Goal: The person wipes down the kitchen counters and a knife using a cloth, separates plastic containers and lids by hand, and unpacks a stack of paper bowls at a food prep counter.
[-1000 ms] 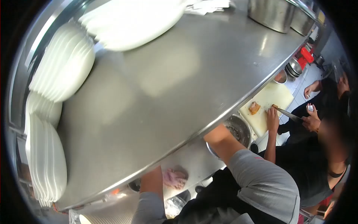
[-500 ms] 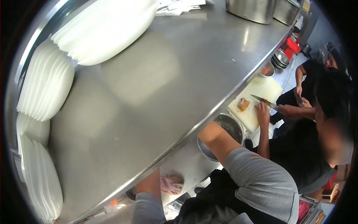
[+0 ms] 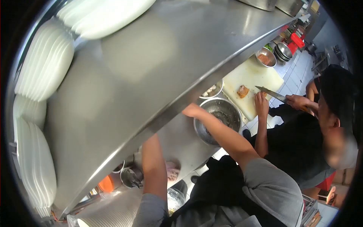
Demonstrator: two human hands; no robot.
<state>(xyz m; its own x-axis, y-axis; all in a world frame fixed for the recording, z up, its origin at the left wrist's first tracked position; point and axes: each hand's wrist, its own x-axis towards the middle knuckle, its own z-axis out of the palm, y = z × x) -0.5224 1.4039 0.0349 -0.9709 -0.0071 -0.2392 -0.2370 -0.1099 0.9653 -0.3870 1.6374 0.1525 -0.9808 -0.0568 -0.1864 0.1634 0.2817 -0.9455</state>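
My right hand (image 3: 193,110) reaches under the edge of a steel shelf (image 3: 124,87). Its fingers are hidden there. My right forearm passes over a large metal bowl (image 3: 233,113) with dark wet residue inside. Behind that bowl, a smaller bowl (image 3: 212,93) with pale pieces shows partly. My left forearm (image 3: 153,170) also goes beneath the shelf, and the left hand itself is out of sight. Close to that forearm lies a crumpled pinkish thing (image 3: 173,171), perhaps a cloth. Left of it stands a metal container (image 3: 130,177) with a utensil in it.
To the right, a co-worker holds a knife (image 3: 272,94) over a white cutting board (image 3: 245,75) with a browned piece of food (image 3: 242,91). Beyond is a metal bowl (image 3: 266,57) of orange-pink food. White plates (image 3: 45,60) stand stacked along the shelf's left side.
The view has shifted, showing more below the shelf. My right forearm has drawn back, bringing part of the hand into sight. The co-worker's knife stays at the board.
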